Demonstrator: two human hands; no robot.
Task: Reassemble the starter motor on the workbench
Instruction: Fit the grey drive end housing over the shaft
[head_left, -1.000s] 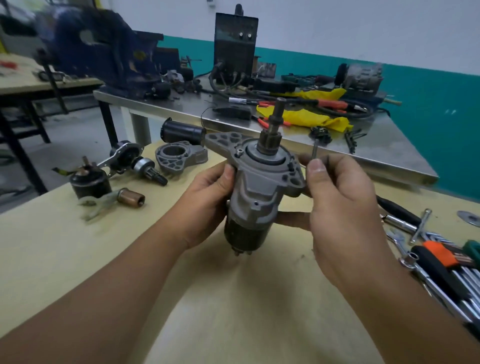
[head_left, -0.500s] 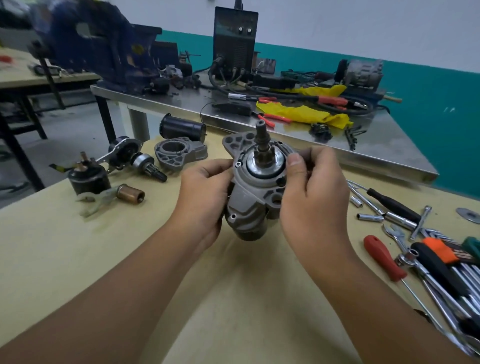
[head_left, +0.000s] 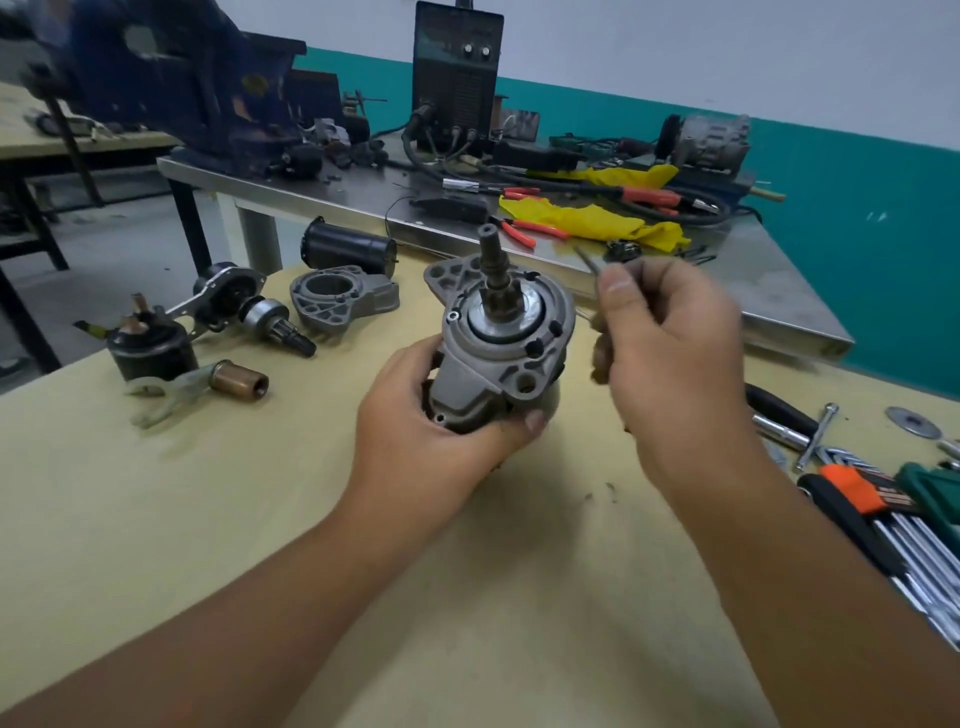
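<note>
My left hand (head_left: 431, 431) grips the grey starter motor body (head_left: 498, 353) from below, holding it upright with its splined shaft (head_left: 493, 260) pointing up. My right hand (head_left: 670, 353) is just right of the motor, apart from it, and pinches a thin metal bolt (head_left: 587, 260) whose tip sticks up past the thumb. Loose starter parts lie at the left of the tan bench: a grey nose housing (head_left: 343, 299), a black cylindrical case (head_left: 348, 244), a solenoid (head_left: 150, 348), a pinion drive (head_left: 275, 325), a copper plunger with its fork lever (head_left: 208, 387).
Hex keys and wrenches (head_left: 898, 514) plus sockets lie along the bench's right edge. A steel table (head_left: 779, 291) behind carries a welder (head_left: 457, 78), cables, yellow cloth (head_left: 587, 218), red pliers and a blue vise (head_left: 182, 78).
My right hand has let go of the motor housing and drawn off to the right with the bolt pinched in its fingers. My left hand has shifted under the motor and carries it alone.
</note>
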